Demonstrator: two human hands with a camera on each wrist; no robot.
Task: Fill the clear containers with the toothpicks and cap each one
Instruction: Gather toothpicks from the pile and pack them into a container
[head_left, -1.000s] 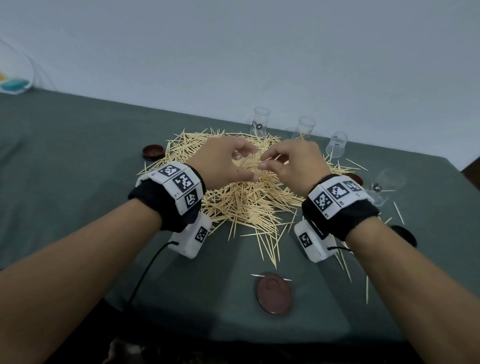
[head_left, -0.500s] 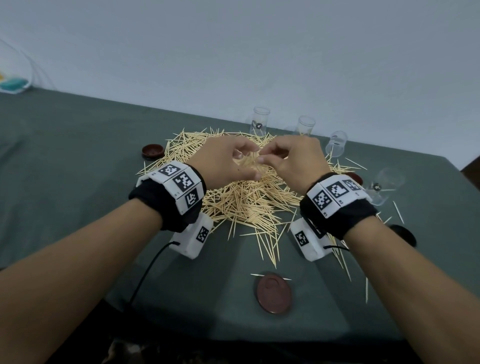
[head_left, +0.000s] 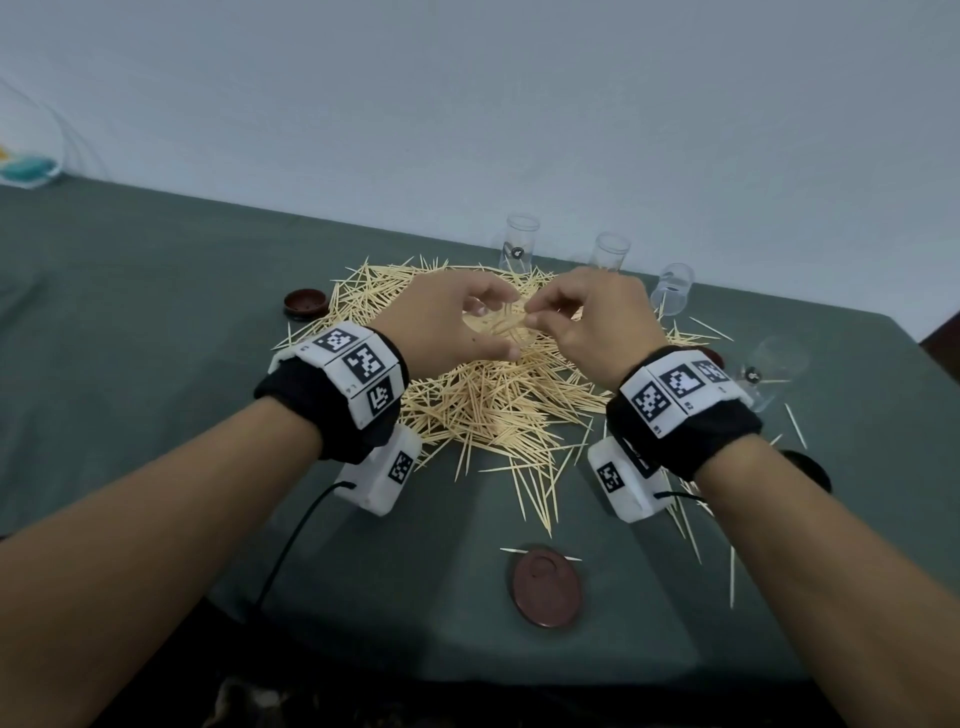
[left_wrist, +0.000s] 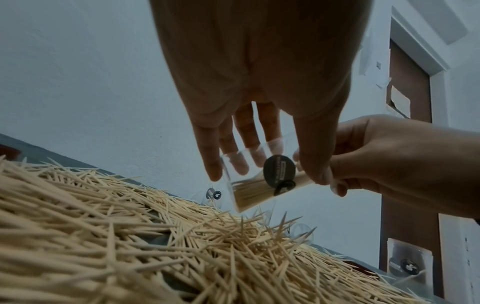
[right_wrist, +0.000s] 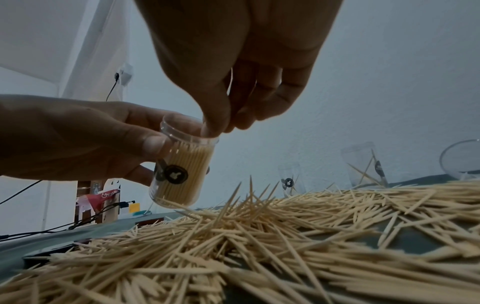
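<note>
My left hand (head_left: 496, 332) grips a clear container (left_wrist: 254, 191), tilted and partly filled with toothpicks, just above the toothpick pile (head_left: 493, 405). In the right wrist view the same container (right_wrist: 182, 174) shows its open mouth facing up and right. My right hand (head_left: 532, 319) has thumb and fingers pinched together at that mouth, the thumb tip inside the rim, with a thin toothpick between them. Behind the pile stand two empty clear containers (head_left: 521, 244) (head_left: 612, 252). A brown cap (head_left: 546, 590) lies near the table's front edge.
Another clear container (head_left: 675, 288) sits at the pile's back right and one (head_left: 774, 371) lies on its side further right. A brown cap (head_left: 305, 301) lies left of the pile, a dark cap (head_left: 810, 470) by my right forearm. Stray toothpicks lie scattered on the green cloth (head_left: 156, 338).
Both hands stay together over the pile. The right hand's pinched fingertips have shifted slightly up to the container's mouth.
</note>
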